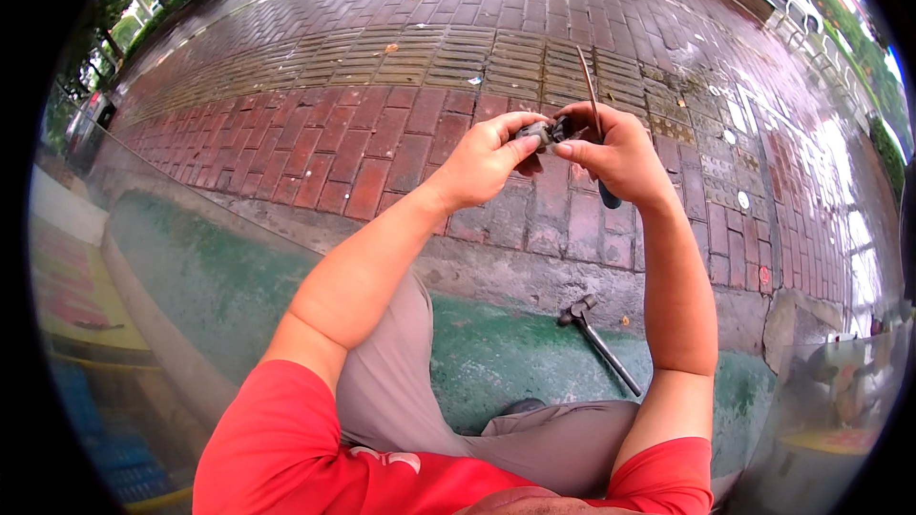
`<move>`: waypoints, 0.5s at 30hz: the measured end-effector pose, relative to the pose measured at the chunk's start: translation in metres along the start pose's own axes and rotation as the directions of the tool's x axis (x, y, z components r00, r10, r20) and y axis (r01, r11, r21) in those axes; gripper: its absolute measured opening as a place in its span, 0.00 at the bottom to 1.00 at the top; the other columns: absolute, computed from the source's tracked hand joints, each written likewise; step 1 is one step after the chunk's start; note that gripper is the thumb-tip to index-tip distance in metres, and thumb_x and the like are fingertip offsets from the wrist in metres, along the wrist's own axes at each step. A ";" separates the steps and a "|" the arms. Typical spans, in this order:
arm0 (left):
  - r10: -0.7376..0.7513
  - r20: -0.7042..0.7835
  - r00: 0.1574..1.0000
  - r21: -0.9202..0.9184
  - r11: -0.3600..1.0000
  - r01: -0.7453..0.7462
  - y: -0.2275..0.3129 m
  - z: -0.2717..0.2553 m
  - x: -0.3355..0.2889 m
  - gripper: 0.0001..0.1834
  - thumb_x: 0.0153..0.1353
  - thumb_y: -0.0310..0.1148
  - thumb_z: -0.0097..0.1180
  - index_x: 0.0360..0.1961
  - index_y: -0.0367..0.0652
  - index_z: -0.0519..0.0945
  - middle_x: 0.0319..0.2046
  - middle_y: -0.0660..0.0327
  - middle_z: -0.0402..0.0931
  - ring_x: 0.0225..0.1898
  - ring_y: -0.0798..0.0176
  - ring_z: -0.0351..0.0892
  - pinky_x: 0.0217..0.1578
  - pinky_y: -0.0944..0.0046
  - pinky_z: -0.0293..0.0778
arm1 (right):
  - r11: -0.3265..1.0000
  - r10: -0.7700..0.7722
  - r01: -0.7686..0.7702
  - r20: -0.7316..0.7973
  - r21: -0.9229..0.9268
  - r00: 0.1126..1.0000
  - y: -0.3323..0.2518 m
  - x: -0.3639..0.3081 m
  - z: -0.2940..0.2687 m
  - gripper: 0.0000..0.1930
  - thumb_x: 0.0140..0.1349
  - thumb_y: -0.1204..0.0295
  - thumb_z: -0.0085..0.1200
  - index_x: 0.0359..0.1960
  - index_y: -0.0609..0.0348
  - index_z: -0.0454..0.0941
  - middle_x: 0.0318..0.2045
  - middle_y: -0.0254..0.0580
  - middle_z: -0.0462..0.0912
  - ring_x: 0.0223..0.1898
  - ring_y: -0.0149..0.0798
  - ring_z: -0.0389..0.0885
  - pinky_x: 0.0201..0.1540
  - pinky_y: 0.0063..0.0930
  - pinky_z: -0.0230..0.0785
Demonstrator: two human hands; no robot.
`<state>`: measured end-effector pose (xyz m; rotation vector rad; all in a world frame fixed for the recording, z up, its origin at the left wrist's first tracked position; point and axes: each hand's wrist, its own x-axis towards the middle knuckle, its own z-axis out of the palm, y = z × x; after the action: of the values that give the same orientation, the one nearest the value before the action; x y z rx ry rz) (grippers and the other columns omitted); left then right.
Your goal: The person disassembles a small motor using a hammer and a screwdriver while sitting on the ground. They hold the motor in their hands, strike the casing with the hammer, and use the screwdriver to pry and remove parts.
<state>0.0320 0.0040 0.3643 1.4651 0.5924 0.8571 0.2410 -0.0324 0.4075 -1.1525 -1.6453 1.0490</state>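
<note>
Red shirt [272,448] nearest; left fingers [515,149] pinch a small dark part [541,133], right fingers [584,152] its other end.

You wear a bright red short-sleeved shirt [429,484] with a pale, curved print [386,460] on the chest, too bent and partial to make out in full. Its left sleeve [272,420] and right sleeve [665,477] are plain red and end above your elbows, leaving both forearms bare. Your left hand [487,162] and right hand [625,157] are bare too. Your trousers [391,362] are a plain, muted grey with soft folds, and a dark, rounded shoe tip [525,406] shows beside them.
</note>
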 end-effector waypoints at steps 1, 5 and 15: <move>-0.005 -0.023 1.000 0.007 1.000 0.005 -0.002 0.001 0.001 0.17 0.71 0.29 0.48 0.58 0.34 0.71 0.37 0.59 0.79 0.36 0.68 0.80 0.41 0.66 0.77 | 0.999 -0.046 0.046 -0.046 -0.011 0.998 0.007 0.002 0.004 0.15 0.55 0.72 0.67 0.42 0.63 0.79 0.26 0.31 0.80 0.24 0.25 0.72 0.25 0.23 0.66; -0.001 -0.190 0.982 -0.001 1.000 0.001 -0.011 0.010 0.003 0.16 0.70 0.30 0.49 0.56 0.34 0.73 0.34 0.61 0.79 0.31 0.71 0.78 0.33 0.69 0.77 | 0.892 -0.198 0.089 -0.206 -0.443 0.958 0.007 0.002 0.023 0.15 0.51 0.71 0.69 0.32 0.63 0.75 0.25 0.42 0.80 0.25 0.37 0.76 0.29 0.32 0.69; -0.081 -0.289 0.954 -0.110 0.993 0.051 0.012 0.020 -0.008 0.15 0.71 0.36 0.49 0.51 0.36 0.76 0.33 0.63 0.80 0.31 0.70 0.79 0.31 0.70 0.75 | 0.843 -0.371 0.200 -0.270 -0.499 0.888 -0.010 -0.001 0.034 0.23 0.49 0.66 0.71 0.45 0.62 0.79 0.33 0.44 0.81 0.28 0.40 0.78 0.31 0.30 0.71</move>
<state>0.0415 -0.0150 0.3759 1.2277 0.8026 1.0461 0.2062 -0.0407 0.4067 -1.2487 -1.7410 0.2267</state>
